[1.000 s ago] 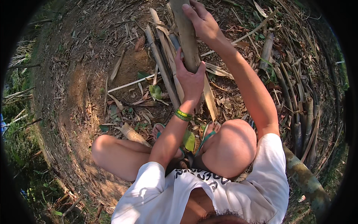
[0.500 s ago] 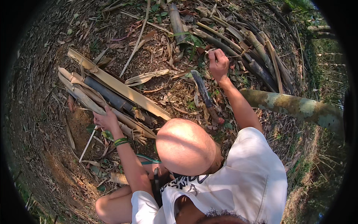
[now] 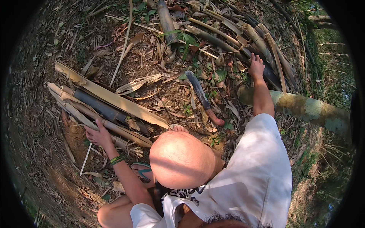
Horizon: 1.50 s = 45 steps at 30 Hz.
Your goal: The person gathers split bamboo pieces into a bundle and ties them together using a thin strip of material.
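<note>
My left hand (image 3: pixel 98 135) grips the outer side of a bundle of split bamboo (image 3: pixel 78 114), its thumb over the edge and its other fingers partly hidden. A thin pale strip (image 3: pixel 86 159) sticks out below that hand. The bundle holds tan split lengths and a dark bamboo piece (image 3: pixel 100 104). My right hand (image 3: pixel 257 68) reaches out at the upper right, fingers stretched and parted, over a pile of dry bamboo (image 3: pixel 262 43). Whether its fingertips touch the pile I cannot tell. Between my hands lies a machete (image 3: pixel 198 89) with a dark blade and a reddish-brown handle.
A thick mottled log (image 3: pixel 300 104) lies at the right under my right forearm. Farther off are a short bamboo length (image 3: pixel 166 21) and a long thin stick (image 3: pixel 123 47). Dry leaves (image 3: pixel 140 83) litter the soil. My bent knee (image 3: pixel 182 159) rises in the middle.
My right hand has moved right and its closed fingers have spread. A thin pale strip lies on the ground near where it was. The left hand keeps its hold; the view has shifted slightly.
</note>
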{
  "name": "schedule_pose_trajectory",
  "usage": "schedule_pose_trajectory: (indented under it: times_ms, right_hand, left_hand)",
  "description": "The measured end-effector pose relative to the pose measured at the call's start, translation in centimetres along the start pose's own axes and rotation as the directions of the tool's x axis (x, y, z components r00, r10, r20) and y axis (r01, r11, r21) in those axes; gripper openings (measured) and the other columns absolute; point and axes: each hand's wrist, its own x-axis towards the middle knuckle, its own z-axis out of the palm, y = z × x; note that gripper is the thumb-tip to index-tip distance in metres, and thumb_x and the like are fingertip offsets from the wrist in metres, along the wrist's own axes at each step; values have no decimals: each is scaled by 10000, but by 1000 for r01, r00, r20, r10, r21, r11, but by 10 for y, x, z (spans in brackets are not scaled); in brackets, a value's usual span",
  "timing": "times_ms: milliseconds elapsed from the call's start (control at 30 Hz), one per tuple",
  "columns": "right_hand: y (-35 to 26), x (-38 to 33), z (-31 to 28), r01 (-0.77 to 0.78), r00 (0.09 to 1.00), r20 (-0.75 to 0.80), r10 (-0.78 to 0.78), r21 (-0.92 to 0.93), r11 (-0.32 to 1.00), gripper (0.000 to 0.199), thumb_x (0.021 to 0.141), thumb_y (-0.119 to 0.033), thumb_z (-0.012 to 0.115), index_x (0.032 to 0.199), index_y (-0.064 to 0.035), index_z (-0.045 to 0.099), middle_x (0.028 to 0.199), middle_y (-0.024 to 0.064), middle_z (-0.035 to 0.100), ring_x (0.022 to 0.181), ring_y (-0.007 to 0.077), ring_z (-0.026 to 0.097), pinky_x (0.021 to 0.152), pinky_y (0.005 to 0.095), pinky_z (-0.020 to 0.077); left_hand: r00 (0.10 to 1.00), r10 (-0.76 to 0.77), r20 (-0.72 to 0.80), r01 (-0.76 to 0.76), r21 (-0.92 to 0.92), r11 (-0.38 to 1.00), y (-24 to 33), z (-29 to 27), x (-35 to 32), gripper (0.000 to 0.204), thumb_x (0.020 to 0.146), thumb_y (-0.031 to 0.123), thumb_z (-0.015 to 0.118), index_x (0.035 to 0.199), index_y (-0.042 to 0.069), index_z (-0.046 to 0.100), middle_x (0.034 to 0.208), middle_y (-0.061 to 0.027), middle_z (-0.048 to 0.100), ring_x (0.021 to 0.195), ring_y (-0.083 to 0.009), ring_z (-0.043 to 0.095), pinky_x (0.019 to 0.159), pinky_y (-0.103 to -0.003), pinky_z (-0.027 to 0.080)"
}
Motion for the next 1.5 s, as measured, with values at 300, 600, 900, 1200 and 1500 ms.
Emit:
schedule_pose_trajectory:
  times_ms: [300,600,900,1200,1500]
  right_hand:
    - [33,1,14,139,987,92,-129,-109,984,683,708,-170,840,1257,-70,446,1194,173,589,1134,358,617,828,453,580]
    - [4,6,-158,405,842,-455,-288,183,896,857,760,-362,831,1468,-85,437,1169,178,657,1046,374,640,840,471,536]
    - [-147,-87,-457,652,754,-641,-142,705,279,592,842,-148,793,1358,18,556,1038,142,733,931,197,720,861,321,609]
    - [-320,-149,-523,635,574,-604,-553,755,-165,443,839,-228,810,1219,-57,658,927,92,752,797,182,706,759,349,577]
    - [-407,-193,-327,438,405,-317,-858,890,-122,965,791,-476,787,1514,0,360,1345,297,569,1240,379,592,1022,412,489]
  left_hand:
    - [987,-1,-163,-14,-89,996,-6,-15,7,975,907,688,563,1545,4,286,1482,-301,342,1414,-436,281,1145,-568,250]
    - [917,138,-375,-216,-176,960,40,-35,2,913,918,592,631,1501,-42,331,1451,-265,422,1383,-411,364,1137,-539,294]
    - [873,413,-260,-459,-725,513,157,-76,-64,773,893,349,761,1486,10,398,1284,-149,592,1210,-250,557,1048,-420,437]
    - [907,350,-233,-391,-774,498,180,-100,-100,948,721,281,905,1457,14,371,1222,-188,618,1107,-273,625,966,-409,494]
    - [997,5,80,71,-920,386,110,-46,-29,678,733,91,843,1287,-46,475,1079,-129,681,926,-227,676,821,-345,552]
